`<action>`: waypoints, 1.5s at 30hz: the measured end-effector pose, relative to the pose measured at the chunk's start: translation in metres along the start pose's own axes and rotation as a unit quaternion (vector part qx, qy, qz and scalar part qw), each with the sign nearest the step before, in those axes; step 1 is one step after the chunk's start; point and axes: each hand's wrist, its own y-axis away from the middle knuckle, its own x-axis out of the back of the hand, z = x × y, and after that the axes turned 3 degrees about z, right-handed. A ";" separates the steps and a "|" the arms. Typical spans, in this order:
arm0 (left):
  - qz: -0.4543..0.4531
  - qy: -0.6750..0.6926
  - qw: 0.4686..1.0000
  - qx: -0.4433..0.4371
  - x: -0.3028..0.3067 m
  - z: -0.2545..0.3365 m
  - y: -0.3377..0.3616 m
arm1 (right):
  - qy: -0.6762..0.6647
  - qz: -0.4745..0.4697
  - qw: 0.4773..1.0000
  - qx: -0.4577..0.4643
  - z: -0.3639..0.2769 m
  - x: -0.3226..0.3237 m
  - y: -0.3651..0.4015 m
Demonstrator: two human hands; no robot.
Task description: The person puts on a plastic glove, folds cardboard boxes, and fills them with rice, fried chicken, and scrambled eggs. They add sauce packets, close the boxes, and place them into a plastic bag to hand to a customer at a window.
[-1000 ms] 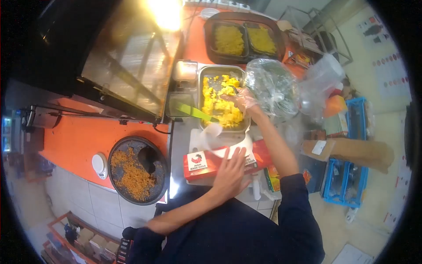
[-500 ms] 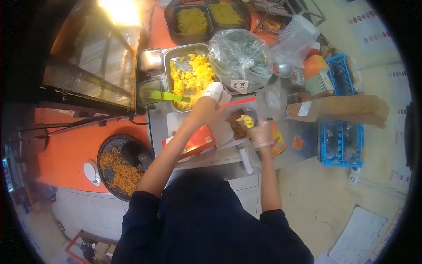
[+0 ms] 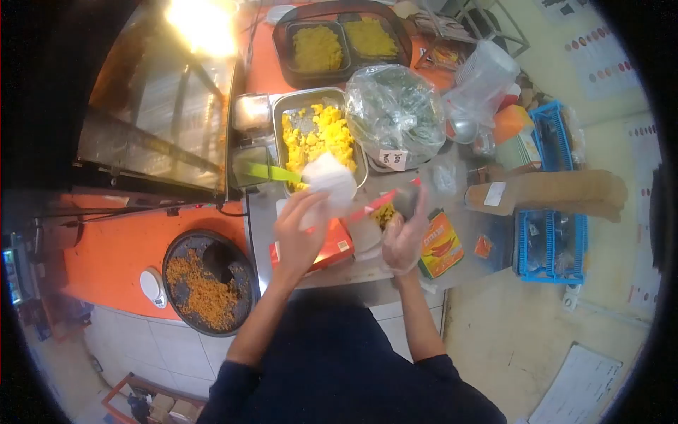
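Observation:
My left hand (image 3: 302, 225) is closed on a white container (image 3: 329, 182), blurred by motion, which overlaps the near end of a metal tray (image 3: 280, 116) of yellow scrambled egg (image 3: 327, 134). Green tongs (image 3: 272, 172) lie across that tray's left rim. In a clear glove, my right hand (image 3: 406, 242) curls around a dark grey piece (image 3: 406, 200); I cannot tell what it is. Just left of its fingers, yellow bits (image 3: 383, 215) sit in a small box. A red strip (image 3: 378, 201) slants between the hands. Under my left hand's side stands a red box (image 3: 332, 245).
A bag of greens (image 3: 395, 109) stands behind the tray. Right of my right hand lies an orange-and-green packet (image 3: 441, 244). Further right are a brown paper roll (image 3: 558, 194) and blue baskets (image 3: 551, 247). A black pan (image 3: 244, 311) of brown crumbs and a lit glass cabinet (image 3: 159, 120) occupy the left.
My left hand drew back toward me with the white container. The egg bits by my right hand now lie lower, in the box. The right hand moved slightly left and nearer; the view shifted a little.

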 end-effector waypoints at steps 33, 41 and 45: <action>0.102 0.148 0.970 0.164 0.097 0.017 -0.001 | -0.048 -0.273 0.951 -0.139 0.207 -0.048 -0.196; 0.108 0.221 0.954 0.174 0.096 0.007 -0.014 | 0.127 -0.346 0.928 -0.052 0.226 -0.062 -0.200; 0.079 0.259 0.950 0.158 0.101 0.005 -0.019 | 0.215 -0.416 0.884 0.003 0.209 -0.042 -0.210</action>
